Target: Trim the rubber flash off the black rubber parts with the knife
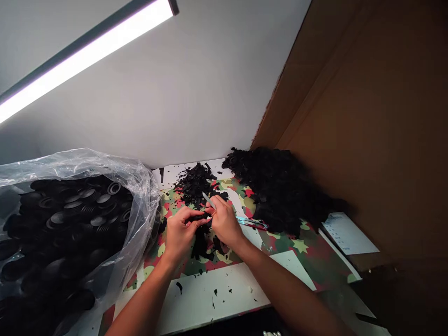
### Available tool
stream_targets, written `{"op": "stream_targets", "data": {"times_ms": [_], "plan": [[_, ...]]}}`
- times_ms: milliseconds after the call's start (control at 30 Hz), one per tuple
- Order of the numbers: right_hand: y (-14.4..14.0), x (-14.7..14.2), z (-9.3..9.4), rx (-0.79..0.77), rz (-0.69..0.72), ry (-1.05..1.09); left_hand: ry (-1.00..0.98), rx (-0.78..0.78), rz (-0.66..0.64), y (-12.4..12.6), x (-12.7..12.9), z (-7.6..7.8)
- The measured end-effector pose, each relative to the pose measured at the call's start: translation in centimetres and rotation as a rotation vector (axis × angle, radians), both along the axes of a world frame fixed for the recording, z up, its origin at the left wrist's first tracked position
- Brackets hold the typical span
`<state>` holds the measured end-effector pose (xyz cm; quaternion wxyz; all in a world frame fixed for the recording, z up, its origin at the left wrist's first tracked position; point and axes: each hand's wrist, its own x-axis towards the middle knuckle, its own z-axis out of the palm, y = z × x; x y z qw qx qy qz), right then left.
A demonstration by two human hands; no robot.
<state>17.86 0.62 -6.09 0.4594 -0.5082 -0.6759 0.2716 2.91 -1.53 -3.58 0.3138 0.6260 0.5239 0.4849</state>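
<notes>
Head view: at mid-desk the left hand (180, 233) pinches a black part (200, 217); the right hand (224, 221) is closed on a blade (209, 200) at it. Scrap piles (280, 186) crowd the far right corner, a bag (70, 224) of parts the left edge, and scissors (252, 223) lie just right.

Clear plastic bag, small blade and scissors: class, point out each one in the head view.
clear plastic bag (140, 205), head view, its right rim
small blade (208, 200), head view, mid-blade
scissors (252, 223), head view, on the handles

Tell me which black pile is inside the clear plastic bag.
The round black parts at far left, inside the plastic bag; the small scrap heap and big heap lie loose.
</notes>
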Motion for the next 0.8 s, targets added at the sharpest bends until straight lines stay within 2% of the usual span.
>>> {"op": "stream_targets", "data": {"times_ms": [100, 200, 367, 433, 567, 667, 800], "plan": [[1.6, 0.6, -0.5, -0.143, -0.09, 0.077, 0.03, 0.078, -0.03, -0.3, 0.2, 0.1], [2.9, 1.8, -0.6, -0.205, -0.11, 0.106, -0.017, 0.063, -0.077, -0.3, -0.1, 0.3], [1.9, 2.2, 0.5, -0.253, 0.202, 0.191, -0.104, -0.105, -0.044, 0.5, -0.9, 0.0], [1.0, 2.1, 1.2, -0.157, 0.237, 0.211, -0.118, -0.132, -0.011, 0.7, -1.1, -0.2], [-0.3, 2.2, 2.1, 0.128, 0.246, 0.089, -0.109, -0.129, -0.005, 0.6, -1.2, -0.3], [-0.6, 2.3, 1.8, 0.281, 0.292, -0.023, -0.09, -0.106, 0.001, 0.5, -1.1, -0.2], [-0.6, 2.4, 1.2, 0.389, 0.268, -0.216, -0.049, -0.1, 0.015, 0.4, -0.8, 0.0]]}}
